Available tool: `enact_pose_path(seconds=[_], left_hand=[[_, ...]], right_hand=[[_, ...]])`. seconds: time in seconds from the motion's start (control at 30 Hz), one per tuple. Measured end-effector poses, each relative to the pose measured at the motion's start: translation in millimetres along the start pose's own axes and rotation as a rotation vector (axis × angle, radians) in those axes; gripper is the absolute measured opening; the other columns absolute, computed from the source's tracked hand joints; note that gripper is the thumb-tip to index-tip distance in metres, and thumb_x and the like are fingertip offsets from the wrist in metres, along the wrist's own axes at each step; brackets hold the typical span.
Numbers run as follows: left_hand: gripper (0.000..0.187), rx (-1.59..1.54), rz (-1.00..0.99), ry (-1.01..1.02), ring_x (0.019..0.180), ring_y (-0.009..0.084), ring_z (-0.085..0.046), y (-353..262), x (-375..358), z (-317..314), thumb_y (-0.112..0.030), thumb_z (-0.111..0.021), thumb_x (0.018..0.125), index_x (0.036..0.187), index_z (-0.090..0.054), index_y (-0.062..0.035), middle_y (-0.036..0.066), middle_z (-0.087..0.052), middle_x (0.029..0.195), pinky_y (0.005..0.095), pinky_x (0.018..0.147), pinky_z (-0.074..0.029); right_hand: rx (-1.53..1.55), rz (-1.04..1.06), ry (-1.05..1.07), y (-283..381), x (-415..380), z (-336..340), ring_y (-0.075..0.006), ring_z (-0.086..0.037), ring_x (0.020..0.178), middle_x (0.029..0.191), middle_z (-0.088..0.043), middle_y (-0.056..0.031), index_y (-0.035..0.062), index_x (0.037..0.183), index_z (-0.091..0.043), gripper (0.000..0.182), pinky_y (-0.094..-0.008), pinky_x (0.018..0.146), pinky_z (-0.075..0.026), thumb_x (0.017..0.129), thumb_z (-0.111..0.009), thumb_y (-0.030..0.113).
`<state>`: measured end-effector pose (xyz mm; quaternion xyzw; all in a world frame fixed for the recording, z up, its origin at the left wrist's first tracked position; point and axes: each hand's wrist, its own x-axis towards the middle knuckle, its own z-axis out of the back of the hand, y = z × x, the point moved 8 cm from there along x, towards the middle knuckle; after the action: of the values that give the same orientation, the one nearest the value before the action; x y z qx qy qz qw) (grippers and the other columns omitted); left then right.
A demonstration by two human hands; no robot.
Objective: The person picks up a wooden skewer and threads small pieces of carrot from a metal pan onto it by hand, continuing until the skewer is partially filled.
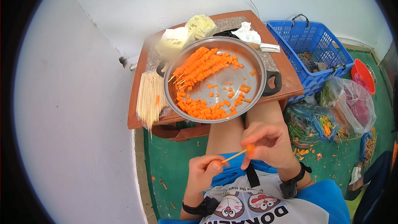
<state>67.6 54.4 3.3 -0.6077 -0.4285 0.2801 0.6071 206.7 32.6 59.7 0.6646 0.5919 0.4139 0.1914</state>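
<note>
- Nearest me, the left hand [204,170] pinches one thin wooden stick [235,156] above the person's lap, while the right hand [269,143] has thumb and forefinger closed around an orange cube [250,147] at its far end. This stick looks barely begun: I make out one cube there, though the fingers could hide another.
- Just beyond the knees, one wide steel pan [259,64] sits on the bench [290,72], its two black handles at opposite sides. Inside, the filled skewers [203,64] lie heaped at the upper left; I'd say more than five, but they overlap too much for a sure count.
- Loose cubes [203,110] curve along the pan's near side, with others scattered right and beyond the heap: dozens, by my eye. So a good share is threaded, and plenty isn't.
- Left of the pan, one bundle of bare sticks [148,97] holds far too many to count, with one orange bit lying on it.
- Behind the pan are crumpled yellow wrapping [199,27] and white tissue [246,34].
- Off to the right, I see one blue basket [319,76], one red basin [370,83] and bags of vegetables [304,118] on the green floor [257,130]; another person's shoe [355,175] shows near the edge.
</note>
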Motion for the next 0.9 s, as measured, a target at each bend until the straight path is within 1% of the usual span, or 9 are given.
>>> enact_pose_path(seconds=[0.03, 0.13, 0.17, 0.23, 0.27, 0.33, 0.47, 0.53, 0.9], left_hand=[[0.034, -0.350, 0.381, 0.171, 0.041, 0.0062, -0.034, 24, -8, -15, -0.027, -0.050, 0.080, 0.073, -0.054, 0.0061, 0.001, -0.043, 0.050, 0.0172, 0.038, -0.022], [0.031, -0.797, 0.633, 0.274, 0.041, 0.0046, -0.031, 33, -15, -26, -0.024, -0.048, 0.081, 0.075, -0.054, 0.0058, 0.000, -0.042, 0.050, 0.0173, 0.038, -0.020], [0.031, -0.797, 0.631, 0.273, 0.041, 0.0046, -0.031, 32, -15, -29, -0.024, -0.048, 0.081, 0.075, -0.054, 0.0058, 0.000, -0.042, 0.050, 0.0173, 0.038, -0.020], [0.029, -0.121, 0.179, -0.054, 0.042, 0.0041, -0.032, 12, -2, -4, -0.021, -0.048, 0.081, 0.075, -0.054, 0.0060, 0.001, -0.043, 0.052, 0.0171, 0.038, -0.021], [0.029, -0.122, 0.180, -0.056, 0.042, 0.0041, -0.032, 13, -1, -8, -0.021, -0.048, 0.081, 0.075, -0.054, 0.0060, 0.001, -0.043, 0.052, 0.0171, 0.038, -0.021], [0.026, 0.530, -0.243, -0.248, 0.043, 0.0038, -0.032, -25, -1, -3, -0.019, -0.048, 0.081, 0.075, -0.055, 0.0059, 0.001, -0.044, 0.053, 0.0168, 0.038, -0.021], [0.027, 0.177, 0.064, -0.191, 0.043, 0.0039, -0.031, -5, 4, 3, -0.020, -0.046, 0.082, 0.075, -0.055, 0.0048, 0.000, -0.043, 0.052, 0.0167, 0.038, -0.020], [0.030, -0.438, 0.492, 0.075, 0.043, 0.0032, -0.030, 29, -3, -17, -0.023, -0.043, 0.083, 0.076, -0.055, 0.0038, -0.001, -0.041, 0.052, 0.0169, 0.039, -0.020], [0.037, -0.329, 0.334, 0.005, 0.043, 0.0029, -0.026, 23, 4, -24, -0.030, -0.040, 0.085, 0.077, -0.052, 0.0042, -0.002, -0.035, 0.050, 0.0166, 0.039, -0.019]], right_hand=[[-0.025, 0.009, 0.001, -1, 1, 2, -0.0168, -0.056, 0.067, 0.081, -0.053, -0.0141, -0.0078, 0.087, -0.054, 0.020, -0.0252, 0.052, -0.052, 0.068, -0.057, -0.007], [0.024, -0.033, 0.030, -8, 3, 6, -0.0159, -0.056, 0.068, 0.083, -0.053, -0.0133, -0.0067, 0.087, -0.054, 0.018, -0.0252, 0.050, -0.052, 0.069, -0.056, -0.005], [0.024, -0.033, 0.032, -8, 4, 7, -0.0159, -0.056, 0.068, 0.083, -0.053, -0.0133, -0.0067, 0.087, -0.054, 0.018, -0.0252, 0.050, -0.052, 0.069, -0.056, -0.005], [-0.068, -0.077, -0.146, -11, 5, 22, -0.0151, -0.056, 0.069, 0.085, -0.054, -0.0123, -0.0052, 0.087, -0.053, 0.016, -0.0255, 0.048, -0.052, 0.071, -0.056, -0.001], [-0.068, -0.079, -0.145, -12, 5, 21, -0.0151, -0.056, 0.069, 0.085, -0.054, -0.0123, -0.0052, 0.087, -0.053, 0.016, -0.0255, 0.048, -0.052, 0.071, -0.056, -0.001], [-0.013, -0.132, -0.321, -20, 3, 33, -0.0144, -0.056, 0.069, 0.087, -0.055, -0.0116, -0.0042, 0.086, -0.053, 0.015, -0.0252, 0.047, -0.052, 0.073, -0.055, 0.001], [0.007, -0.131, -0.270, -22, 3, 29, -0.0138, -0.056, 0.067, 0.086, -0.055, -0.0115, -0.0034, 0.085, -0.053, 0.015, -0.0242, 0.048, -0.051, 0.073, -0.056, 0.003], [-0.116, -0.177, -0.130, -28, 5, 19, -0.0132, -0.056, 0.065, 0.085, -0.055, -0.0113, -0.0031, 0.087, -0.052, 0.016, -0.0228, 0.046, -0.049, 0.073, -0.056, 0.004], [-0.092, -0.254, -0.083, -48, 2, 14, -0.0119, -0.052, 0.060, 0.074, -0.046, -0.0046, -0.0022, 0.088, -0.053, 0.016, -0.0186, 0.037, -0.043, 0.072, -0.055, 0.002]])
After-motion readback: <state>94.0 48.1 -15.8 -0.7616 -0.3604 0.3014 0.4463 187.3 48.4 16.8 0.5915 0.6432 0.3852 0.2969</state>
